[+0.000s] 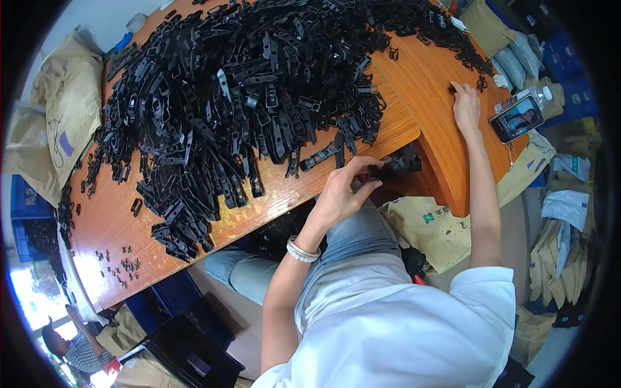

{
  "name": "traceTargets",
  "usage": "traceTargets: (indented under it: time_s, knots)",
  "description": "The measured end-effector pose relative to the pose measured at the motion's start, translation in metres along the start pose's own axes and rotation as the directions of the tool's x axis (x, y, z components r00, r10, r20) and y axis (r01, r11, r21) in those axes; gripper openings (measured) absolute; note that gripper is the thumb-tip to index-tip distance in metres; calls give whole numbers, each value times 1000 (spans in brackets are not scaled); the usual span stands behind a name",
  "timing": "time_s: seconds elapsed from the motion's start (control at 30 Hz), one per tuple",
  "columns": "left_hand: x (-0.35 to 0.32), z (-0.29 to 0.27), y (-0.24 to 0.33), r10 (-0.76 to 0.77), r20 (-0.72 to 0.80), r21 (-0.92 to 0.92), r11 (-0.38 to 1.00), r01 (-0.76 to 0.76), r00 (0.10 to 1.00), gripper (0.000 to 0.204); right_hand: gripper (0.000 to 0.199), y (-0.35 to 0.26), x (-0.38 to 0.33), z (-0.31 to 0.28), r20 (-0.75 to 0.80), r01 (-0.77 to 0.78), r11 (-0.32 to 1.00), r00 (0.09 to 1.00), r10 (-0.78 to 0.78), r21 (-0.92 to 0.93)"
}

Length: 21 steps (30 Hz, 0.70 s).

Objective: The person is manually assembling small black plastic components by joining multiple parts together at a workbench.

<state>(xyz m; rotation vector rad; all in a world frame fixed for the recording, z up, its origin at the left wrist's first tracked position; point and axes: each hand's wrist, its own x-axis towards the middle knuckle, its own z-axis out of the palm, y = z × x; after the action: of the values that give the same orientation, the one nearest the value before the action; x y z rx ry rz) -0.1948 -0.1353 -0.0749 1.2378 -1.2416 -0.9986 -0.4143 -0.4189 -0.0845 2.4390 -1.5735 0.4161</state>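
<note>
My left hand, with a white beaded bracelet at the wrist, is at the near table edge. Its thumb and forefinger pinch a small black part, mostly covered by the fingers. Just right of it sits a dark cylindrical fixture in the gap by the table edge. My right hand reaches out over the right table section, fingertips drawn together on a small black piece; its shape is too small to make out. A large heap of long black plastic clip-like parts spreads across the table beyond my left hand.
A phone leans at the right table edge beside a plastic bottle. Several tiny parts lie at the left corner. Brown sacks and blue crates stand around. Another person is at the lower left.
</note>
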Motion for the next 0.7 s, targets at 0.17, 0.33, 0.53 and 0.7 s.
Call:
traceTargets:
  time_s: [0.17, 0.33, 0.53, 0.7]
  knots:
    - [-19, -9, -4, -3, -100, -337, 941, -31, 995, 34, 25, -89, -42, -44, -221, 311, 819, 948, -230, 482]
    - [-37, -19, 7, -58, -285, -445, 892, -79, 957, 39, 16, -170, -100, -110, -349, 527, 418, 832, -431, 740]
    - [-49, -23, 17, -30, -362, -388, 914, -121, 932, 41, 16, -199, -123, -117, -416, 593, 268, 759, -501, 759]
    - [-60, -26, 14, -43, -354, -283, 957, -63, 934, 35, 18, -202, -129, -114, -331, 498, 189, 770, -546, 846]
